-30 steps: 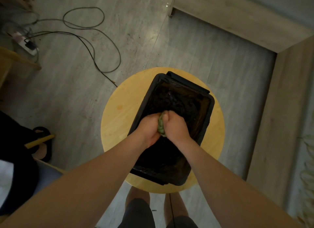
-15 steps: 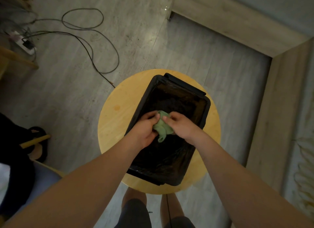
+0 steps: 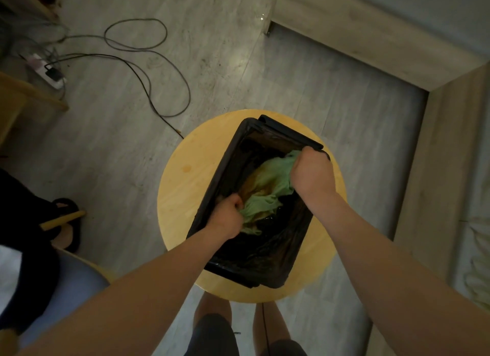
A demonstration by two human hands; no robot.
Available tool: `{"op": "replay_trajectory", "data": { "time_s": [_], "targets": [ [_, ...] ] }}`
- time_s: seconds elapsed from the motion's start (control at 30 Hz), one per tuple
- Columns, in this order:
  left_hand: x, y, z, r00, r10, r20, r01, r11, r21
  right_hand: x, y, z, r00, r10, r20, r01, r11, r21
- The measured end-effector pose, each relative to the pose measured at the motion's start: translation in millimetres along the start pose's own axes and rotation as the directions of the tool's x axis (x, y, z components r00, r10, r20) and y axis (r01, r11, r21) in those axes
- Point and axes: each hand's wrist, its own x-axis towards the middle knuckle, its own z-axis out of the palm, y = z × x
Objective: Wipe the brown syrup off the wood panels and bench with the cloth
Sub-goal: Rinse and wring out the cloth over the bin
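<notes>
Nearest, at lower centre of the frame, the left hand (image 3: pixel 227 217) is curled tight on the lower-left end of the green cloth (image 3: pixel 267 193), inside the black tub (image 3: pixel 224 167) that stands on the round wooden surface (image 3: pixel 185 191). The cloth, stained brown in its middle, lies stretched with its long axis running diagonally from lower left to upper right, toward the tub's far corner. There, farther off, the right hand (image 3: pixel 313 176) is clenched on the upper-right end, so the cloth spans the two hands.
</notes>
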Motion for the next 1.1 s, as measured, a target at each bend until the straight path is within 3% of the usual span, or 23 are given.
{"op": "replay_trajectory", "data": {
  "time_s": [0.1, 0.23, 0.37, 0.43, 0.57, 0.7, 0.8, 0.9, 1.0, 1.1],
  "targets": [
    [0, 5, 2, 0.992, -0.129, -0.015, 0.117, 0.94, -0.322, -8, -5, 12, 0.988, -0.025, 0.155, 0.031, 0.999, -0.035],
    [-2, 17, -1, 0.959, -0.234, 0.16, 0.278, 0.665, -0.693, -12, -15, 44, 0.93, 0.016, 0.368, -0.02, 1.0, 0.008],
    [-2, 26, 1, 0.917, -0.188, 0.352, 0.393, 0.575, -0.717, -14, -19, 69, 0.877, 0.048, 0.479, -0.182, 0.954, 0.237],
    [2, 28, 2, 0.91, -0.193, 0.366, 0.412, 0.522, -0.747, -24, -25, 73, 0.859, 0.001, 0.512, -0.233, 0.891, 0.39],
    [12, 34, 1, 0.927, -0.22, 0.305, 0.371, 0.399, -0.839, -62, -40, 67, 0.945, -0.074, 0.318, -0.16, 0.745, 0.647],
    [31, 32, 8, 0.934, -0.305, 0.186, 0.313, 0.449, -0.837, -81, -41, 58, 0.964, -0.234, 0.125, 0.09, 0.734, 0.673],
    [12, 48, 1, 0.963, -0.22, 0.154, 0.247, 0.499, -0.831, -73, -40, 66, 0.978, -0.206, -0.015, 0.179, 0.809, 0.56],
    [12, 49, 2, 0.968, -0.14, 0.209, 0.251, 0.561, -0.789, -56, -38, 77, 0.986, -0.15, -0.073, 0.167, 0.853, 0.495],
    [11, 46, -1, 0.985, -0.14, 0.103, 0.168, 0.626, -0.761, -34, -27, 83, 0.985, -0.157, -0.076, 0.174, 0.928, 0.328],
    [12, 35, 3, 0.98, -0.189, 0.066, 0.174, 0.641, -0.747, -16, -22, 90, 0.999, 0.054, 0.004, -0.053, 0.963, 0.264]
  ]
}}
